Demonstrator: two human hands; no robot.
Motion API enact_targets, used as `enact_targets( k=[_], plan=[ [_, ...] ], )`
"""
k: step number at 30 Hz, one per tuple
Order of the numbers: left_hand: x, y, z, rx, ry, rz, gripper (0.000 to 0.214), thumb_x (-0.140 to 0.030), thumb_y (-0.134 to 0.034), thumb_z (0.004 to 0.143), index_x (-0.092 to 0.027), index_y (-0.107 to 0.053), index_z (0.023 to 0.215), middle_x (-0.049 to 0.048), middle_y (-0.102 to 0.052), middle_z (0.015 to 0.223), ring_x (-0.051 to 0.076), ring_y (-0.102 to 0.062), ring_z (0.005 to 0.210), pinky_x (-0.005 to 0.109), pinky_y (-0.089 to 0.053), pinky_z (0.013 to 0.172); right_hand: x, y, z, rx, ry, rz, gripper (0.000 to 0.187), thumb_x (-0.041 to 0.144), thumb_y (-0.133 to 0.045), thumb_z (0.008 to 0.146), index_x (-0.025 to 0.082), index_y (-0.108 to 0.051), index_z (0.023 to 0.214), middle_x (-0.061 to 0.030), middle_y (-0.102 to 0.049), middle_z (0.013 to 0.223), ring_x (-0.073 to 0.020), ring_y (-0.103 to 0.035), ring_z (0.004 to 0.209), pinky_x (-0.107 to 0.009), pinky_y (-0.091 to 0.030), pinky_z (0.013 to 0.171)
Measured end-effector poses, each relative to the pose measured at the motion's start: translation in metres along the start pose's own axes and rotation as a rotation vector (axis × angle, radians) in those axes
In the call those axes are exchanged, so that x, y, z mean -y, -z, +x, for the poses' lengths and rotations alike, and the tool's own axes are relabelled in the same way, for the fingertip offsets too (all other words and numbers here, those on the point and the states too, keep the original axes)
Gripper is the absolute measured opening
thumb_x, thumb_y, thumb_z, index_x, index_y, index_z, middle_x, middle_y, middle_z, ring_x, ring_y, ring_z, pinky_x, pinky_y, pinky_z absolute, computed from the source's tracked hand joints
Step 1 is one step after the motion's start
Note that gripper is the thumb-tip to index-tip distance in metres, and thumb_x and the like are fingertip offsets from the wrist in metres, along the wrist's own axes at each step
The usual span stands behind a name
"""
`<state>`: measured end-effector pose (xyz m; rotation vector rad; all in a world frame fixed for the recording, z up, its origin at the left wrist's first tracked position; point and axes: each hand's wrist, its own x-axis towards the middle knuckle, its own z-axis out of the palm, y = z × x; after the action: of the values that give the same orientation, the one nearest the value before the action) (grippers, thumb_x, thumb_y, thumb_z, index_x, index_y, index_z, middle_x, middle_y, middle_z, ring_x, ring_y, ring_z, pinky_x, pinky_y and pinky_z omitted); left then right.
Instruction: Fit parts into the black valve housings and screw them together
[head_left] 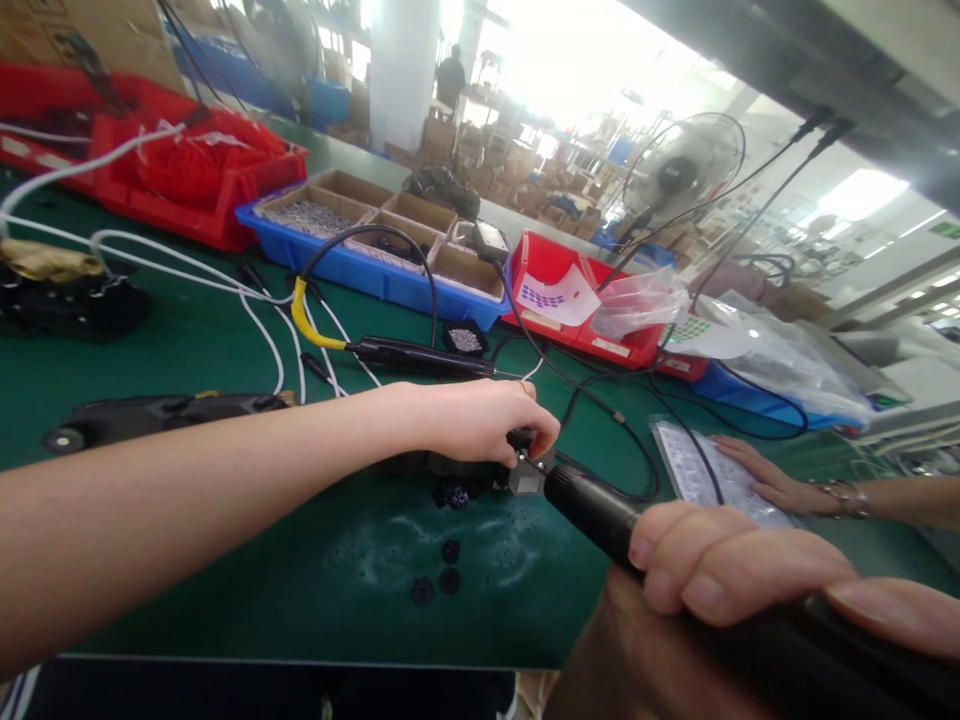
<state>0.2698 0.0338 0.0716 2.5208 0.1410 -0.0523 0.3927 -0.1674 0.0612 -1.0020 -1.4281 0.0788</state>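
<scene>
My right hand (735, 570) is wrapped around a black electric screwdriver (596, 510). The driver's bit points left and meets a small grey block (527, 483) right beside my left fingertips. Reaching across the bench, my left hand (499, 420) has its fingers closed in a pinch just above that block. What lies between those fingers is mostly hidden; something dark shows there. A dark gear-like part (456, 494) sits just left of the block. Several small black discs (449, 580) lie on the green mat (300, 590) nearer to me.
A second black screwdriver (424, 355) with a yellow cable sleeve lies behind my left arm. Beyond it stand a blue divided tray (375, 280) of screws and red bins (251, 205). Black cables cross the right side. Another person's hand (765, 480) rests on a clear plastic pack (686, 465).
</scene>
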Motion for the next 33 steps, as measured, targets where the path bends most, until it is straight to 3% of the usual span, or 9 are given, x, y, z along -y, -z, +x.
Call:
enact_targets(
  k=[4, 9, 12, 15, 19, 26, 28, 31, 33],
  plan=[
    [0.005, -0.003, 0.002, -0.025, -0.024, -0.051, 0.017, -0.005, -0.076, 0.079, -0.018, -0.069, 0.087, 0.0011, -0.061, 0.098, 0.016, -0.06, 0.095, 0.022, -0.045, 0.082, 0.0, 0.01, -0.003, 0.083, -0.011, 0.022, 0.058, 0.011, -0.077, 0.075, 0.029, -0.057, 0.126, -0.0015, -0.063, 0.079, -0.0218, -0.061, 0.062, -0.04, -0.058, 0.06],
    [0.009, -0.005, 0.004, -0.053, -0.052, -0.113, 0.019, 0.0, -0.076, 0.076, -0.017, -0.071, 0.084, -0.0001, -0.065, 0.09, 0.015, -0.061, 0.092, 0.023, -0.045, 0.079, 0.001, -0.001, 0.003, 0.159, -0.021, 0.002, 0.062, 0.012, -0.08, 0.074, 0.033, -0.055, 0.127, -0.0006, -0.062, 0.077, -0.0208, -0.059, 0.059, -0.039, -0.058, 0.061],
    [0.01, -0.006, 0.005, -0.063, -0.042, -0.136, 0.02, 0.0, -0.076, 0.075, -0.017, -0.071, 0.083, -0.0007, -0.066, 0.089, 0.015, -0.061, 0.089, 0.023, -0.045, 0.077, -0.002, -0.012, 0.0, -0.004, 0.048, 0.023, 0.033, 0.033, -0.069, 0.091, 0.029, -0.058, 0.121, -0.0016, -0.058, 0.071, -0.0192, -0.055, 0.053, -0.034, -0.054, 0.05],
    [0.011, -0.007, 0.005, -0.065, -0.039, -0.139, 0.02, -0.001, -0.077, 0.074, -0.017, -0.072, 0.084, -0.0004, -0.066, 0.089, 0.015, -0.061, 0.086, 0.023, -0.046, 0.075, -0.002, -0.021, -0.005, -0.11, 0.071, 0.014, 0.028, 0.042, -0.063, 0.097, 0.025, -0.058, 0.118, -0.0022, -0.056, 0.07, -0.0188, -0.054, 0.052, -0.034, -0.053, 0.047],
    [0.01, -0.006, 0.004, -0.062, -0.037, -0.126, 0.019, -0.002, -0.077, 0.075, -0.017, -0.072, 0.084, 0.0001, -0.067, 0.089, 0.015, -0.062, 0.088, 0.023, -0.046, 0.075, 0.002, -0.032, -0.007, -0.083, 0.064, -0.079, 0.018, 0.036, -0.065, 0.097, 0.026, -0.057, 0.11, -0.0004, -0.057, 0.071, -0.0177, -0.056, 0.054, -0.032, -0.054, 0.05],
    [0.008, -0.007, 0.004, -0.052, 0.004, -0.114, 0.018, -0.004, -0.078, 0.076, -0.017, -0.074, 0.087, 0.0009, -0.069, 0.091, 0.016, -0.063, 0.09, 0.022, -0.047, 0.076, -0.002, -0.054, -0.005, -0.225, 0.134, -0.063, 0.012, 0.021, -0.067, 0.096, 0.025, -0.058, 0.103, 0.0048, -0.053, 0.063, -0.0122, -0.045, 0.043, -0.027, -0.05, 0.044],
    [0.007, -0.007, 0.004, -0.051, 0.008, -0.115, 0.017, -0.006, -0.079, 0.076, -0.017, -0.075, 0.088, 0.0015, -0.069, 0.092, 0.017, -0.063, 0.09, 0.023, -0.046, 0.075, -0.001, -0.042, 0.003, -0.127, 0.119, -0.052, 0.005, 0.025, -0.064, 0.099, 0.024, -0.06, 0.096, 0.0037, -0.055, 0.063, -0.0131, -0.048, 0.044, -0.027, -0.051, 0.045],
    [0.006, -0.007, 0.004, -0.05, 0.019, -0.091, 0.017, -0.006, -0.079, 0.076, -0.017, -0.075, 0.089, 0.002, -0.07, 0.094, 0.018, -0.063, 0.091, 0.024, -0.046, 0.075, 0.001, -0.018, 0.017, 0.228, 0.112, -0.077, 0.015, 0.031, -0.062, 0.099, 0.022, -0.063, 0.088, -0.0003, -0.059, 0.066, -0.0163, -0.056, 0.05, -0.029, -0.053, 0.047],
    [0.005, -0.007, 0.006, -0.054, 0.032, -0.071, 0.017, -0.006, -0.079, 0.076, -0.017, -0.075, 0.089, 0.0021, -0.07, 0.094, 0.018, -0.064, 0.092, 0.024, -0.047, 0.075, 0.002, -0.014, 0.02, 0.272, 0.106, -0.091, 0.016, 0.031, -0.064, 0.097, 0.021, -0.063, 0.084, -0.0009, -0.058, 0.064, -0.0177, -0.058, 0.051, -0.031, -0.054, 0.049]
  ],
)
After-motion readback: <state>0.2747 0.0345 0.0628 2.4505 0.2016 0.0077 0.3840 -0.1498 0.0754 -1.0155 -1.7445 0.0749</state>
